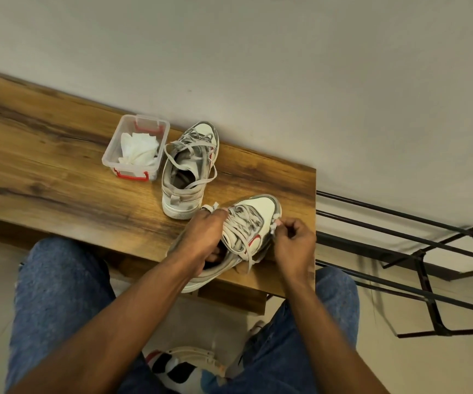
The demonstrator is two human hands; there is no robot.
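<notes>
Head view, from your left: a clear plastic box with red clasps (110, 156) stands on the brown wood-grain table (44, 155) and holds crumpled white tissue (138, 150). Just beside it on the right sits a worn white-and-grey sneaker (185, 191), laces loose, heel toward you. Nearer you, at the table's right corner, lies the second white-and-grey sneaker with red trim (260, 211), toe pointing away. Your left hand (204, 237) curls round its left side at the collar, thumb in the opening, fingertips against the left lace end (211, 207). Your right hand (293, 243) is at the shoe's right side, thumb and forefinger pinching the right lace end (273, 224). Past the table edge stands a black metal rack (429, 291).
</notes>
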